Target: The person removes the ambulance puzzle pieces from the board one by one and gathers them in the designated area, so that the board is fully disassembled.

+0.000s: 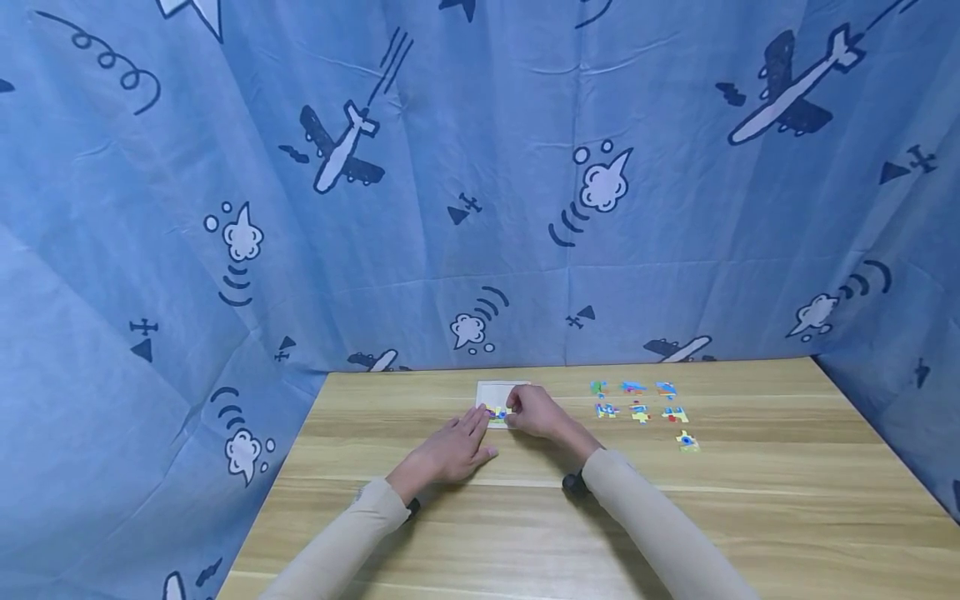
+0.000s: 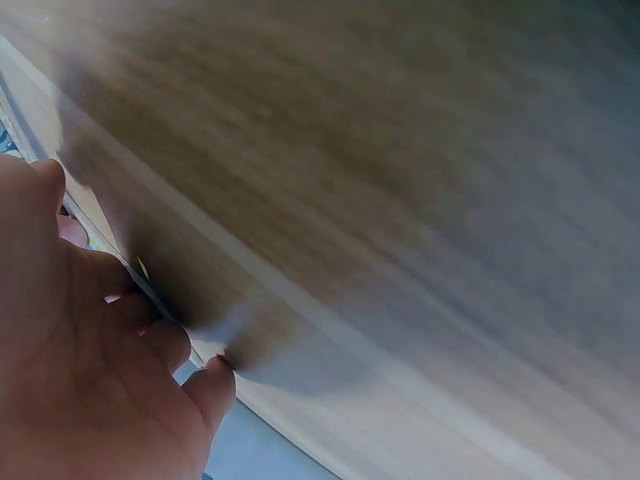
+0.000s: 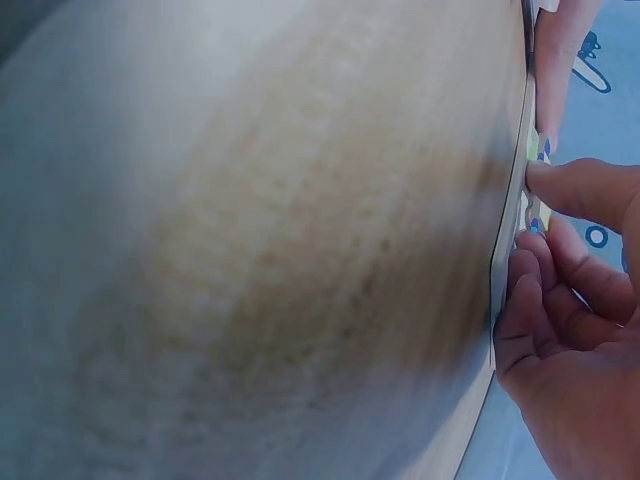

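Note:
A small white puzzle tray (image 1: 495,391) lies near the far edge of the table, with colourful jigsaw pieces (image 1: 496,414) along its near side. My left hand (image 1: 453,447) rests at the tray's left, its extended fingertips touching the near left corner and the pieces there. At the tray's right side, my right hand (image 1: 538,412) has curled fingers. The right wrist view shows its thumb and fingertips pinching a jigsaw piece (image 3: 533,212) low over the tray. Much of that piece is hidden by the fingers. In the left wrist view, the left hand (image 2: 100,340) hides most of the tray.
Several loose jigsaw pieces lie in rough rows to the right of the tray, among them a blue one (image 1: 666,389) and a yellow one with a blue spot (image 1: 687,442). A blue curtain (image 1: 510,167) hangs behind the wooden table (image 1: 495,533).

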A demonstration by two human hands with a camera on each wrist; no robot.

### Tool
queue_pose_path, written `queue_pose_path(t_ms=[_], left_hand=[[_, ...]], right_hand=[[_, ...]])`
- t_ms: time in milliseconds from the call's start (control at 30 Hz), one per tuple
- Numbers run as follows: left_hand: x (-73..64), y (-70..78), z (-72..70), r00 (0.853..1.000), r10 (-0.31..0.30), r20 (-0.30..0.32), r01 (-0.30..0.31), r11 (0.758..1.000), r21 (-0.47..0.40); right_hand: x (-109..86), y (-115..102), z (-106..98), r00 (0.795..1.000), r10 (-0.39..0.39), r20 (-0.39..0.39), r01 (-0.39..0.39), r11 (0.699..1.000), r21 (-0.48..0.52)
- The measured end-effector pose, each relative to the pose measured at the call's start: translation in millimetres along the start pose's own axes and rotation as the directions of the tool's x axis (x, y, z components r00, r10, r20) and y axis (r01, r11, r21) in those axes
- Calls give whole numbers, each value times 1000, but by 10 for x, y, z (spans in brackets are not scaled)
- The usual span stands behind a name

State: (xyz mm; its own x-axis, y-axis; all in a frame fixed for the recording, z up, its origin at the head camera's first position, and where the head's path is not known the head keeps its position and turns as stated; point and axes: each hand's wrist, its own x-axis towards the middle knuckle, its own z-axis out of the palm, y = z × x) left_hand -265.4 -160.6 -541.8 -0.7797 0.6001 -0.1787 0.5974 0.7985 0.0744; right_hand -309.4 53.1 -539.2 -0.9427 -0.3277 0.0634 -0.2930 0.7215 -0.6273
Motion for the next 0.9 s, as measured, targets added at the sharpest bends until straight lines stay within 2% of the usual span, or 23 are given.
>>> queue_pose_path(t_ms=[267,433,667,900], left_hand=[[-22,9,-12,1000,-3,4,3,1000,-2],[-24,5,-15,1000,-6,11,6,1000,3],[-21,-2,-5,1000,0,0,0,1000,7],[-7,-5,-7,1000,2,-4,-2,1000,4]], right_hand=[[-13,35,-3,999,-35,-20,36,998,45],[-15,57,-19,998,-26,-52,29,997,69],[-27,67,-77,998,16,-57,-7,988,157],[-50,58,-155,995,-18,-97,36,981,189]])
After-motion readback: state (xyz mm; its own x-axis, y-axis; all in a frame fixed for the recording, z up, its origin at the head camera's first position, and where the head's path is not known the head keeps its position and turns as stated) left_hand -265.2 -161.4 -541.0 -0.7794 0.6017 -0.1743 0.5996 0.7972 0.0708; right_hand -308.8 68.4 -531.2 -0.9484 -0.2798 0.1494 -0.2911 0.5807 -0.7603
